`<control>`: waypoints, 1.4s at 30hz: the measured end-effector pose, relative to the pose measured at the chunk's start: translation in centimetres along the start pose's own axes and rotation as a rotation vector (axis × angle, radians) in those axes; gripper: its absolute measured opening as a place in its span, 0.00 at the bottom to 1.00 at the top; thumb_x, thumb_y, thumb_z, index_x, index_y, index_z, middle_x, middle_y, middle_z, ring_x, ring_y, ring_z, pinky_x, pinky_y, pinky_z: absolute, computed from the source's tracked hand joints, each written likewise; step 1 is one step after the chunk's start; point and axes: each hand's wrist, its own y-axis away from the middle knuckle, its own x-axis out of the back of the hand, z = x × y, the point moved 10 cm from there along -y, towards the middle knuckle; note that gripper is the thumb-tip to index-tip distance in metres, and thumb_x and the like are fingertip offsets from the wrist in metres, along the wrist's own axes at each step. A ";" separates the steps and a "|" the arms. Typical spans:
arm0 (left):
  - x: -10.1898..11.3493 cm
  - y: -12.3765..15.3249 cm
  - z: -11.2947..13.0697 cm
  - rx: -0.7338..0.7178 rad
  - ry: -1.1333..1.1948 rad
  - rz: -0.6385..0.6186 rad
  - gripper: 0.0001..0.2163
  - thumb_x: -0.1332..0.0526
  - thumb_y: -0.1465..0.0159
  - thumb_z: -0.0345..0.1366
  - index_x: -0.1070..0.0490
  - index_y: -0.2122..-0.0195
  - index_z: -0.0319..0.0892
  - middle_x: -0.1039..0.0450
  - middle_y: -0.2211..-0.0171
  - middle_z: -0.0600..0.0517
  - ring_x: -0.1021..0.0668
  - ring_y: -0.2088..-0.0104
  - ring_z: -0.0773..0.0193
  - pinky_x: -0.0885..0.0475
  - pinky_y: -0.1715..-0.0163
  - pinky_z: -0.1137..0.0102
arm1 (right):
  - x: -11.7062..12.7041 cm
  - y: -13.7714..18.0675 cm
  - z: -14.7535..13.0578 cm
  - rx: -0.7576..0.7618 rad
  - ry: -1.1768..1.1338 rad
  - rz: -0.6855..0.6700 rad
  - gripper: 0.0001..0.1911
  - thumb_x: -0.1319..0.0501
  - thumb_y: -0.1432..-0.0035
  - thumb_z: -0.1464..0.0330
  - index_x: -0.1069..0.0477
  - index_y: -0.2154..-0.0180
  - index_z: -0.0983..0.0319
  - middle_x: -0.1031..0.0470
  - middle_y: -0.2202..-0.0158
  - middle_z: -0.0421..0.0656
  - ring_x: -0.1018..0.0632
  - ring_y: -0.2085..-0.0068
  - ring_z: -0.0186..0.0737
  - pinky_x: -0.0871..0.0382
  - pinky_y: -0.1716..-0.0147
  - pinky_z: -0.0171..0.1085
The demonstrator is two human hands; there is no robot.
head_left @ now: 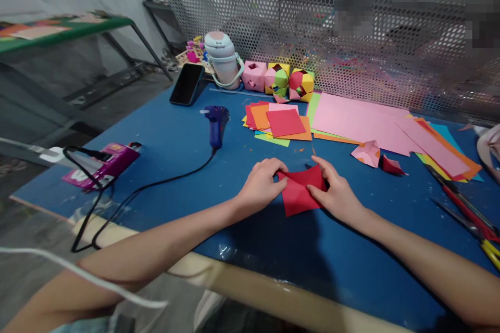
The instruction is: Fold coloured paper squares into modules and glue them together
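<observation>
Holds a red paper square (297, 195), slightly bowed, at the middle of the blue tabletop (164, 138). Pinches its far left corner with the left hand (265, 181), thumb on top and fingers curled at the edge. Grips its right side with the right hand (336, 192), thumb on the upper face and forefinger reaching past the far edge. Cannot tell of any contact between its underside and the tabletop

Has just beyond a loose pile of small coloured squares (287, 123), topped with red. Has farther right larger pink sheets (359, 119) over green and orange ones, with a pink-and-orange folded piece (367, 154) and a small red folded piece (391, 165) nearby. Has at far right a red-handled tool (463, 203) beside yellow-handled scissors (478, 234)

Has to the left a blue glue gun (216, 130) with a black cord (172, 179), then a purple box (107, 166). Has along the back a dark phone (187, 84), a pale bottle (222, 57) and three folded paper blocks (277, 82), side by side before a perforated metal screen (265, 15)
</observation>
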 end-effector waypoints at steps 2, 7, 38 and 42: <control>-0.1 0.0 0.2 -0.025 -0.006 -0.012 0.09 0.44 0.47 0.27 0.31 0.65 0.42 0.27 0.65 0.52 0.29 0.62 0.61 0.37 0.61 0.66 | -0.3 0.1 -0.1 0.013 0.005 -0.011 0.31 0.44 0.47 0.71 0.48 0.42 0.60 0.29 0.56 0.47 0.25 0.61 0.42 0.30 0.62 0.42; -0.9 0.3 2.0 -0.165 -0.028 -0.084 0.15 0.45 0.45 0.25 0.31 0.57 0.44 0.27 0.59 0.52 0.32 0.54 0.60 0.40 0.55 0.65 | -0.9 0.3 -0.9 0.113 0.036 -0.039 0.29 0.47 0.46 0.73 0.48 0.42 0.58 0.28 0.56 0.46 0.25 0.60 0.41 0.30 0.59 0.42; 0.1 0.1 1.5 -0.166 0.101 -0.024 0.20 0.43 0.43 0.30 0.40 0.49 0.41 0.29 0.56 0.47 0.28 0.55 0.60 0.35 0.54 0.62 | 0.2 1.1 -2.9 0.300 0.192 0.067 0.19 0.49 0.40 0.70 0.41 0.47 0.61 0.29 0.54 0.49 0.27 0.55 0.46 0.32 0.57 0.46; 0.8 -0.1 -0.3 0.058 0.511 0.107 0.27 0.39 0.45 0.30 0.48 0.45 0.41 0.40 0.46 0.42 0.32 0.49 0.60 0.34 0.52 0.64 | 0.9 0.6 -0.6 0.024 -0.189 0.107 0.19 0.44 0.43 0.68 0.40 0.49 0.59 0.29 0.53 0.47 0.25 0.56 0.43 0.29 0.58 0.42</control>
